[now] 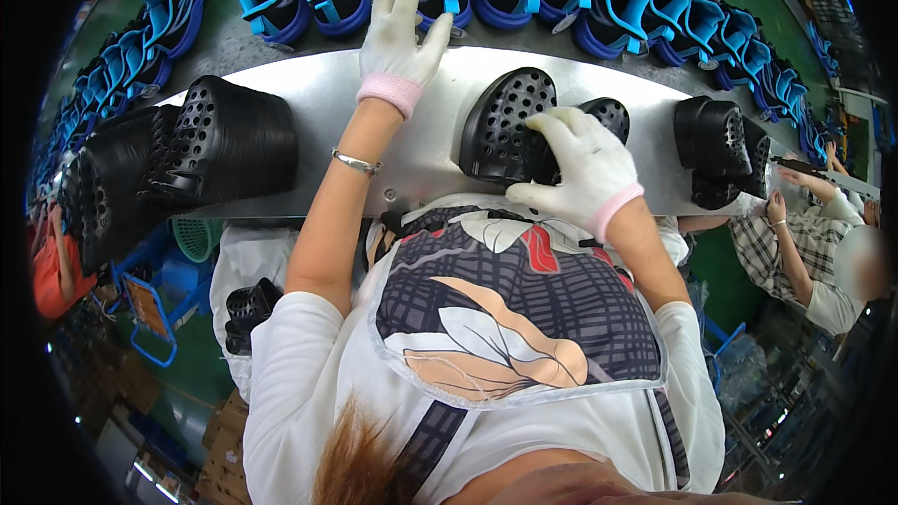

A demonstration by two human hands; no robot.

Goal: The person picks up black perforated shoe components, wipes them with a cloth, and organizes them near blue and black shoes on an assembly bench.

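With the white-gloved right hand (587,164), half-curled round a black, perforated, plastic-looking shoe piece (508,122) just left of the palm — probably light, stiff, slick; best pinched by its sides. With the white-gloved left hand (402,42) — spread wide, apparently empty.

Shiny metal bench (423,154) with black perforated clogs (510,122) on top

Shoes (510,7): beyond the table (323,84)
Left shoe forms (253,145): on its left
Right shoe forms (715,137): on its right
Middle shoe forms (505,126): between
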